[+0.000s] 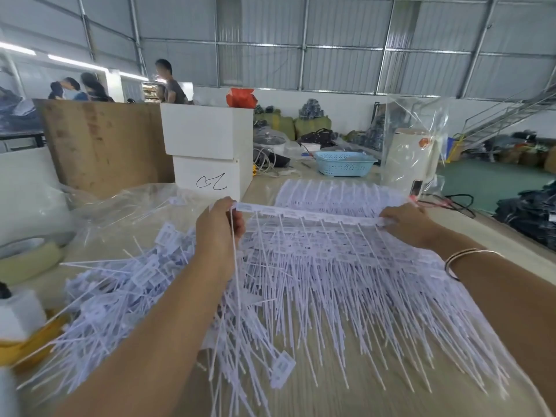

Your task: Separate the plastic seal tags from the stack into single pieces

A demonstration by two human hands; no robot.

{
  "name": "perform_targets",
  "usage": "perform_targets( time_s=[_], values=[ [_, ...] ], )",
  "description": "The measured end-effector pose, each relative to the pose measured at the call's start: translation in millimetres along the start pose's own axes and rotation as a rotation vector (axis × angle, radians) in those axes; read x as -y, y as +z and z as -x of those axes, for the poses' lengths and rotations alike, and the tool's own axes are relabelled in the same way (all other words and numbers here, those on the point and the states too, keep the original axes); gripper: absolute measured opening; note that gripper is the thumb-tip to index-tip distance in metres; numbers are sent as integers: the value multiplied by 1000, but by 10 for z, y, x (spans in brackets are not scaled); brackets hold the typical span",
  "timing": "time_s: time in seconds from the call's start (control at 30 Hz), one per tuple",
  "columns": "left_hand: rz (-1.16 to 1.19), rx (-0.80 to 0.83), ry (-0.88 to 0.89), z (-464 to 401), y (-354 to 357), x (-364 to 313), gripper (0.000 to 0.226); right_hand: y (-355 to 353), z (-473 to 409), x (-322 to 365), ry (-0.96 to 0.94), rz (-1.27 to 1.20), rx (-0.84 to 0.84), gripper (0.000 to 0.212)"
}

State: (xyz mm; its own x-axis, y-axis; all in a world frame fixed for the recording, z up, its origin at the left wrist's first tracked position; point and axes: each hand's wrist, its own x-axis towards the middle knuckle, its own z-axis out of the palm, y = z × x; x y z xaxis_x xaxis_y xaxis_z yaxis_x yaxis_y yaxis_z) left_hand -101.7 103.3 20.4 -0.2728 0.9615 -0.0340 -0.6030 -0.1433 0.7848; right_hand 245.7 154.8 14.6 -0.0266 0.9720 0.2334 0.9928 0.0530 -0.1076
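Holding a joined strip of seal tags [307, 214] taut at frame centre, left hand [219, 227] and right hand [406, 224] each pinch an end above the stack [331, 266]. Judged mid-separation; next move requires snapping one tag free.

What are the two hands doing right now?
Left hand: pinching the left end of a joined strip of seal tags.
Right hand: gripping the strip's right end.

Two stacked white boxes [210, 152] left of blue basket [344, 167] — red bag [240, 97] behind, tape roll [30, 254] far left.
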Motion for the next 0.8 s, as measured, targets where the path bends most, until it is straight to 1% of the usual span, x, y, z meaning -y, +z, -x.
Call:
perform_targets(
  time_s=[0.03, 0.1, 0.23, 0.3, 0.33, 0.43, 0.53, 0.67, 0.73, 0.8],
  values=[
    [-50, 4, 20, -8, -13, 26, 15, 30, -6, -13, -19, 159, 3, 24],
    [-133, 20, 54, -3, -12, 90, 15, 48, -3, 9, -81, 347, -18, 32],
    [-241, 22, 73, 25, 13, 207, 15, 97, -10, 91, -169, 675, -102, 30],
    [-252, 4, 94, 27, 13, 229, 16, 124, -21, 124, -127, 745, -81, 32],
    [-243, -11, 106, 23, 10, 224, 17, 127, -32, 128, -91, 732, -72, 36],
    [-179, -66, 129, -8, 1, 181, 17, 92, -63, 128, 77, 472, -56, 45],
    [-104, -88, 131, -21, 13, 169, 20, 52, -36, 151, 116, 382, -78, 39],
    [24, -123, 45, -20, 41, 188, 22, -7, 41, 209, 131, 193, -161, 47],
    [17, -116, 35, -26, 46, 201, 21, -114, 72, 280, 154, 151, -177, 49],
    [-8, -82, 25, -21, 61, 215, 20, -252, 97, 404, 193, 228, -169, 43]
  ],
)
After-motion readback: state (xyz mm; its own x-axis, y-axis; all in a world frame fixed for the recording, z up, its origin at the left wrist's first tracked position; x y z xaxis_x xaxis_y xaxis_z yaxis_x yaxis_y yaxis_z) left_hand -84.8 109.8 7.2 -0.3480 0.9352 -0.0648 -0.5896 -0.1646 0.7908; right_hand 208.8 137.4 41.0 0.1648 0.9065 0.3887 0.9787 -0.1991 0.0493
